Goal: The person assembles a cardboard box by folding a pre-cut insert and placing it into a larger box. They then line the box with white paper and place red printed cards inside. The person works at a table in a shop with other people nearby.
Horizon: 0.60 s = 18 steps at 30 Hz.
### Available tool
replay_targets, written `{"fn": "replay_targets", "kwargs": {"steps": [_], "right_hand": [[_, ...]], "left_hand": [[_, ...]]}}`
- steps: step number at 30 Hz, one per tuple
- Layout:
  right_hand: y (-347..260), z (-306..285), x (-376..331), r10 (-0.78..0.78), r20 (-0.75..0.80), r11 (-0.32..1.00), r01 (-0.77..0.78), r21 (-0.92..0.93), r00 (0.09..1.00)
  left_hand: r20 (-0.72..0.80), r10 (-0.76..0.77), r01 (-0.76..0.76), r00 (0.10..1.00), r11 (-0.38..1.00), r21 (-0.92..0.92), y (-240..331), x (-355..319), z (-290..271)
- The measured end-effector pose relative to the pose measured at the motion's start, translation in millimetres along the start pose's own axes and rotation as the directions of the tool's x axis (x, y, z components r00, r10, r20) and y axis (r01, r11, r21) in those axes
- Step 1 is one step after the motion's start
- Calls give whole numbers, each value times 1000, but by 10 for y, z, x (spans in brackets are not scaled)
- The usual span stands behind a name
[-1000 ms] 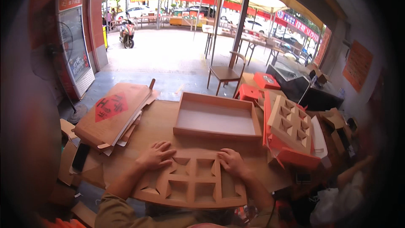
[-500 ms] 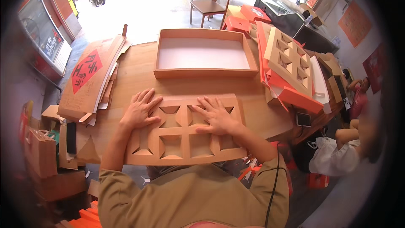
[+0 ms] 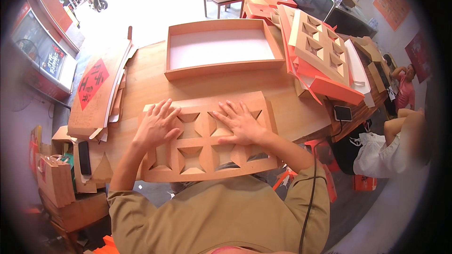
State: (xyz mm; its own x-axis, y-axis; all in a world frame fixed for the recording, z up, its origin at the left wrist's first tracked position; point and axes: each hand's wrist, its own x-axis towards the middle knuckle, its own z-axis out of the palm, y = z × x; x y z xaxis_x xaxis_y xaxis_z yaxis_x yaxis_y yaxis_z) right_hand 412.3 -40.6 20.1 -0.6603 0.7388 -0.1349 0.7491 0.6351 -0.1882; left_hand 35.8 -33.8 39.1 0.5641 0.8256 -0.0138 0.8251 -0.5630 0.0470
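Firstly, desk (image 3: 292, 108): brown wood, one; bears the card goods listed below.
Divider (image 3: 204, 134): tan card, one; two rows of folded cells, some covered. Lies on the near side of the desk, before the person, its near edge apparently overhanging.
Divider, step in hand: judged to be flattening or steadying the folded grid.
Divider, next move: a lift, if made, would seem to call for support at opposite edges and a level carry, lest the folds spring.
Right pile (image 3: 336, 89): red and white card, stacked askew, with a spare divider (image 3: 325, 52) tilted on top. Stands close beside the tray (image 3: 226, 69); contact cannot be told. Likely to crowd that side.
Tray: shallow, tan walls, pale floor; upright beyond the divider, a strip of bare wood between them.
Left pile (image 3: 87, 110): flat brown cartons, red diamond label on the face; well apart from the tray.
Paper bags (image 3: 56, 178): brown, off at lower left, outside the working area.
Hands: two, apart from each other, fingers spread, clamped on nothing. Left hand (image 3: 159, 124) palm down over the divider's upper left; right hand (image 3: 242, 127) across its upper right cells.
Black slab (image 3: 84, 157): phone-like, upright among card at left.
Small device (image 3: 343, 113): dark screen, pale rim, at the desk's right edge.
Cord (image 3: 310, 202): black, thin, along the right sleeve; could snag.
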Motion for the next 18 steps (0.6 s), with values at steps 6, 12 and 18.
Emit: {"fn": "replay_targets", "kwargs": {"steps": [6,12,18], "right_hand": [[14,-25,83,-30,-23,1000,30,-7,999],[144,-193,367,-27,-212,995,6,-102,977],[-17,-267,0,9,-160,1000,-12,-15,987]], "left_hand": [[-14,-59,58,998,997,-60,294,-150,86],[-28,-117,115,993,990,-81,-91,130,86],[-36,-195,192,980,978,-78,-258,177,189]]}}
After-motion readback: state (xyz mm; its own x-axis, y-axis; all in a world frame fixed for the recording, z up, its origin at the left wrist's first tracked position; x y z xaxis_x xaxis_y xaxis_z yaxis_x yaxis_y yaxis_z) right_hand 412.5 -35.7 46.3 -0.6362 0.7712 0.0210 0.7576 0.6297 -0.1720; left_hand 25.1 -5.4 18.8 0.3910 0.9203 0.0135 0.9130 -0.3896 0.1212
